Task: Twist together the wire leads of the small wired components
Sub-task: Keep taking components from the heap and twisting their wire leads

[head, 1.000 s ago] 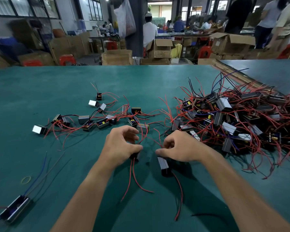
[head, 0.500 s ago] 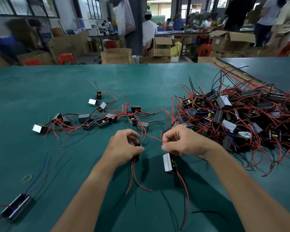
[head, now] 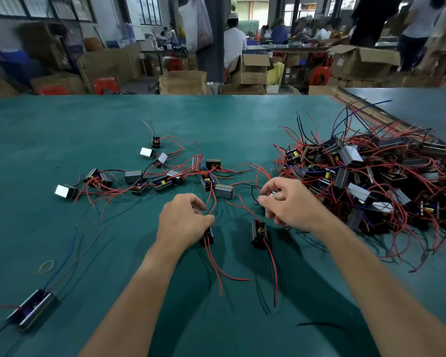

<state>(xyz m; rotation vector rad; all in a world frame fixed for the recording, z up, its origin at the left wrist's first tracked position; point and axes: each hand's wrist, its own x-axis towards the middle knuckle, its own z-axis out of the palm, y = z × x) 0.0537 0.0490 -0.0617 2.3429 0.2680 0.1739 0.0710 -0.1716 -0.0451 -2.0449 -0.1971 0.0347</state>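
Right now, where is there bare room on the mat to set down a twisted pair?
Bare mat beyond the scattered components, up to the far edge; also left, between them and the rubber band. Crowded: the heap at right, and red leads in the near middle.

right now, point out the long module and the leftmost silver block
long module [head: 32,309]: head view, its casing middle
leftmost silver block [head: 64,191]: head view, its bright face

Tangled component pile [head: 371,181] rightward.
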